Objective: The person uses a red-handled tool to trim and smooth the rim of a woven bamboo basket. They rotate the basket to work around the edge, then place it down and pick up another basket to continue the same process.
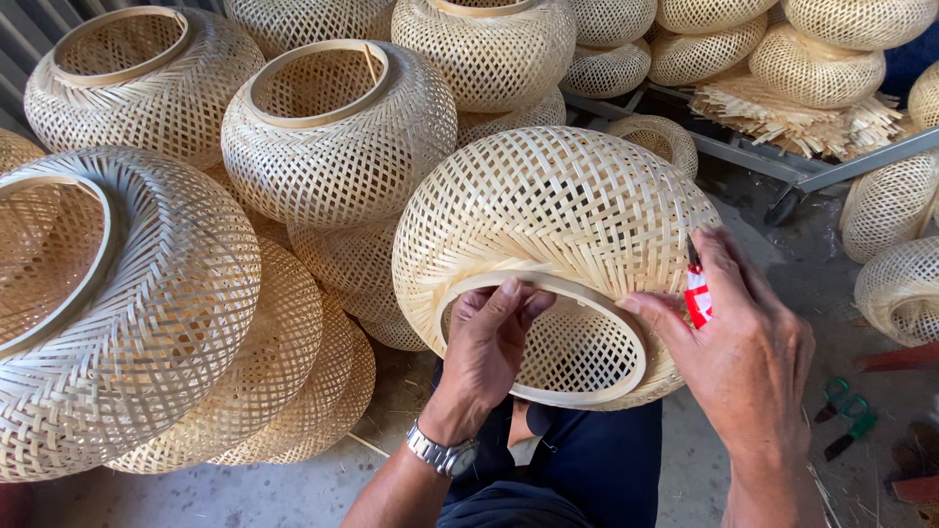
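left hand (pixel 489 337) fingers hooked over the ring rim of a woven bamboo lampshade (pixel 548 210), right hand (pixel 748 337) pinching a small red-and-white object (pixel 698 298) against its side, more shades (pixel 337 132) stacked around

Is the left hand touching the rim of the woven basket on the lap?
Touching. The head view shows the left hand with fingers curled over the ring rim of the woven basket.

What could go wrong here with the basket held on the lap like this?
The left hand grips only the rim ring of the woven basket, so it might roll off the lap. The small red object in the right hand could slip. The stacked baskets alongside look liable to topple if bumped.
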